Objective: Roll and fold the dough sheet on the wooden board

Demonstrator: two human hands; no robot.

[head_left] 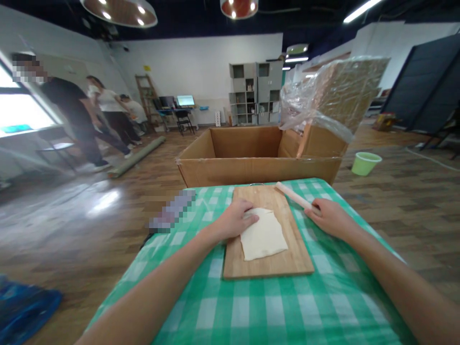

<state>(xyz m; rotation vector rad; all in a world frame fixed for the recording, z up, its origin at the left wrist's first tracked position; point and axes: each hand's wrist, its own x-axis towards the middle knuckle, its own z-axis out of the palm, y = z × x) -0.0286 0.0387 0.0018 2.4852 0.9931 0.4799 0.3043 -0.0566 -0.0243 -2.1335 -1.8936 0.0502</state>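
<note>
A flat, roughly square sheet of pale dough (264, 235) lies on a wooden cutting board (302, 261). My left hand (237, 219) pinches the sheet's upper left edge between thumb and fingers. To the right of the board, my right hand (328, 216) is closed around one end of a light wooden rolling pin (293, 195). The pin's far end reaches over the board's upper right corner, apart from the dough. Both the board and my hands are over a green and white checked tablecloth (273, 306).
Beyond the table stands a large open cardboard box (258, 167), with a plastic-wrapped carton (345, 96) at its right. A green bucket (365, 164) is on the floor at right. Several people are at left, near a rolled mat (138, 155). A blurred-out item (172, 211) lies at the table's left edge.
</note>
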